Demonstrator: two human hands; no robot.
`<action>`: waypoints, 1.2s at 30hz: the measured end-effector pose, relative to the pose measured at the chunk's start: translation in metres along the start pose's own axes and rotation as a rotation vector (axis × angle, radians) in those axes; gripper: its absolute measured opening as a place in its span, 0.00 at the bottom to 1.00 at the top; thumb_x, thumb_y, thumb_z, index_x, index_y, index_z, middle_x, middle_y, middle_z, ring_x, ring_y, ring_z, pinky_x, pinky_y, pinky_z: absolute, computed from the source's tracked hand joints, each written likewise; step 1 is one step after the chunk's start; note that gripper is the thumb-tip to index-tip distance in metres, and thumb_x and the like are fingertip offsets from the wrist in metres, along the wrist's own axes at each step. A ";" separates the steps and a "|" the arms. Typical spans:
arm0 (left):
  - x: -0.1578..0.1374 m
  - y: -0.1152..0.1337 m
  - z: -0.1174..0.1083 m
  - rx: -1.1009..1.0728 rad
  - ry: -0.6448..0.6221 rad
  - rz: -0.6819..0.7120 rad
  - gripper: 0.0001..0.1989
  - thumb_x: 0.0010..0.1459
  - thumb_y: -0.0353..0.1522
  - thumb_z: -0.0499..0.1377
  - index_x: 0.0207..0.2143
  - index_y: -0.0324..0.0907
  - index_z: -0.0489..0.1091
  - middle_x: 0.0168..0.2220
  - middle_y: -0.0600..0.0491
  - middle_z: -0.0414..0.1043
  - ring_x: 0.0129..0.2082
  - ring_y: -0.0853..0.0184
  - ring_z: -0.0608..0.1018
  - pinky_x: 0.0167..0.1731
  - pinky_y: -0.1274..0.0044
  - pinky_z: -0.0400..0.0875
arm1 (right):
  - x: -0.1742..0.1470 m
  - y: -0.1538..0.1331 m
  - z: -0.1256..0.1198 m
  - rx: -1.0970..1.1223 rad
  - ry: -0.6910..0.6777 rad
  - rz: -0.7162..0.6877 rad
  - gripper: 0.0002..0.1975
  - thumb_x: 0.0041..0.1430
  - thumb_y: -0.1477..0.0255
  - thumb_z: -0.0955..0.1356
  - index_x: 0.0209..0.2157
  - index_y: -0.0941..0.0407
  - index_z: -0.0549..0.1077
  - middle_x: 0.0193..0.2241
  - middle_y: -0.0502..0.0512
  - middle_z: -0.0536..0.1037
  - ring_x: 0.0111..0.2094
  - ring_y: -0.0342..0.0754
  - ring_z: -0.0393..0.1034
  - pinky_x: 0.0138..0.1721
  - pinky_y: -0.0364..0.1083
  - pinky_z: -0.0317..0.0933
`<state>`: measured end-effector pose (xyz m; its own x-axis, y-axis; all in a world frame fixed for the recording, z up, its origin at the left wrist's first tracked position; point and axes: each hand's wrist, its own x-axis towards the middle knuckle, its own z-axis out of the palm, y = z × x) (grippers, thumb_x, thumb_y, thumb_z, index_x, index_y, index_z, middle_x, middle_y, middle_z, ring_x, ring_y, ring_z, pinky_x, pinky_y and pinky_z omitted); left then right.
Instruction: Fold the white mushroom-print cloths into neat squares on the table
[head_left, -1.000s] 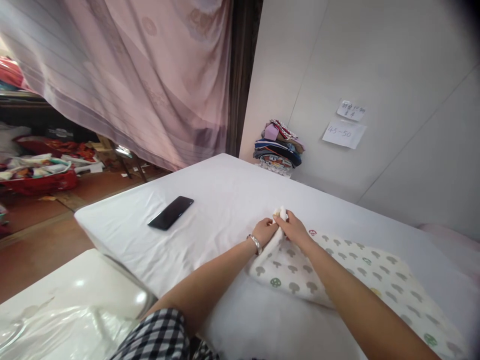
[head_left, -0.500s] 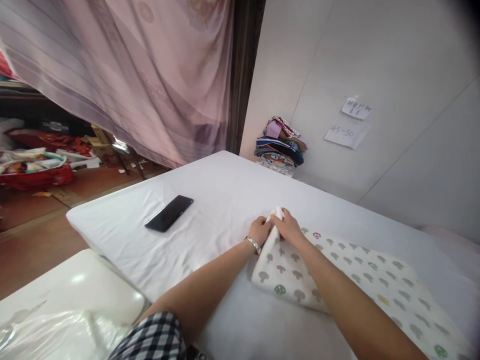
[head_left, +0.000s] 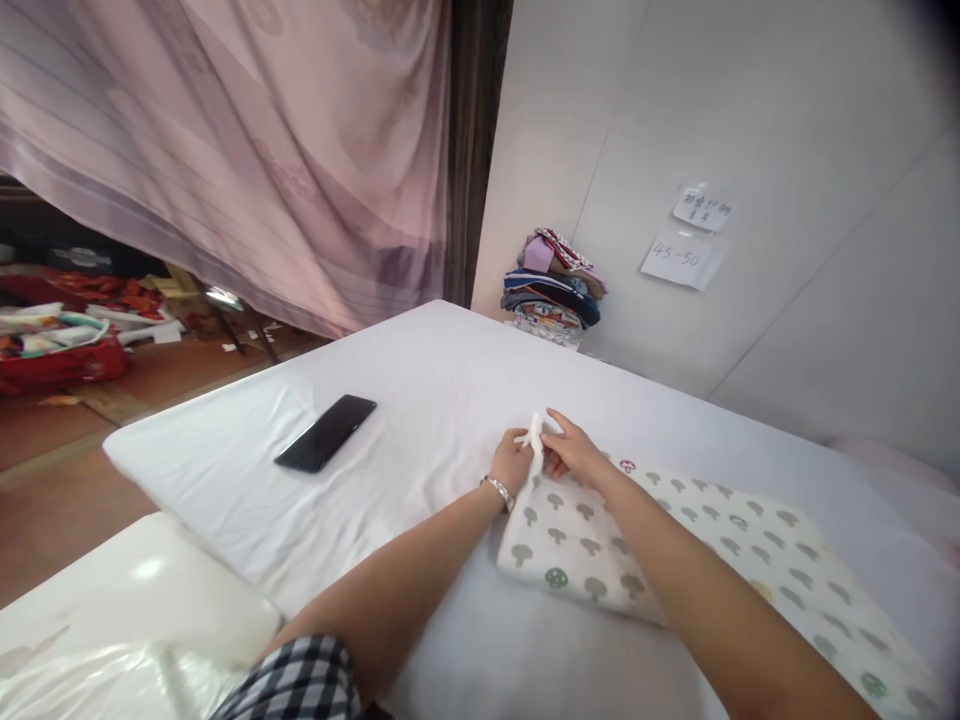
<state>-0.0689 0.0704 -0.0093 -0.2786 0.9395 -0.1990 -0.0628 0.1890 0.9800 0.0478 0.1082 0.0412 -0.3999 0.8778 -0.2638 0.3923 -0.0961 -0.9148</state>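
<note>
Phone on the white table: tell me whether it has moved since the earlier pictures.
No, neither way: the phone keeps its place against the far corner of the white table; both shift slightly together in view.

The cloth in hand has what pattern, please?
White cloth with mostly grey mushrooms; head view shows it.

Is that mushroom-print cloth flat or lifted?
Partly lifted: some of the cloth stands up between left hand and right hand; most lies on the white table.

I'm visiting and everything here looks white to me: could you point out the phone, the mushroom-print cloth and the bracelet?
Phone (head_left: 325, 433): head view, middle of its dark face.
Mushroom-print cloth (head_left: 577, 530): head view, its printed surface.
Bracelet (head_left: 500, 489): head view, its visible band.
</note>
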 end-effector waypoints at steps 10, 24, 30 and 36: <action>0.006 -0.001 -0.004 -0.021 0.070 -0.050 0.23 0.52 0.27 0.56 0.52 0.36 0.61 0.27 0.53 0.72 0.25 0.72 0.72 0.28 0.81 0.66 | 0.017 0.002 0.000 0.069 0.142 0.036 0.04 0.55 0.73 0.63 0.33 0.56 0.62 0.16 0.44 0.69 0.14 0.39 0.65 0.12 0.36 0.57; 0.012 0.003 -0.011 0.007 0.069 -0.030 0.24 0.50 0.29 0.58 0.51 0.39 0.62 0.28 0.52 0.73 0.24 0.70 0.74 0.26 0.80 0.68 | -0.014 0.024 0.003 -0.061 0.235 -0.267 0.26 0.54 0.72 0.63 0.55 0.54 0.58 0.41 0.55 0.73 0.38 0.46 0.71 0.36 0.47 0.67; 0.018 0.013 -0.024 -0.003 0.108 0.032 0.27 0.50 0.29 0.58 0.54 0.42 0.59 0.28 0.53 0.73 0.22 0.70 0.74 0.25 0.79 0.69 | -0.072 0.070 -0.051 -0.805 0.322 -0.352 0.28 0.59 0.60 0.59 0.59 0.54 0.55 0.62 0.57 0.50 0.63 0.52 0.36 0.61 0.56 0.33; 0.029 0.011 -0.036 0.253 0.144 0.001 0.27 0.48 0.29 0.59 0.53 0.40 0.61 0.33 0.49 0.74 0.28 0.66 0.75 0.29 0.76 0.69 | -0.074 0.085 -0.072 -0.949 0.172 -0.028 0.36 0.58 0.48 0.51 0.62 0.53 0.47 0.64 0.53 0.38 0.64 0.53 0.27 0.60 0.58 0.26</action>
<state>-0.1122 0.0896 -0.0049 -0.4128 0.8931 -0.1789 0.1734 0.2699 0.9472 0.1707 0.0686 0.0048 -0.3221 0.9380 -0.1279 0.9210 0.2792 -0.2716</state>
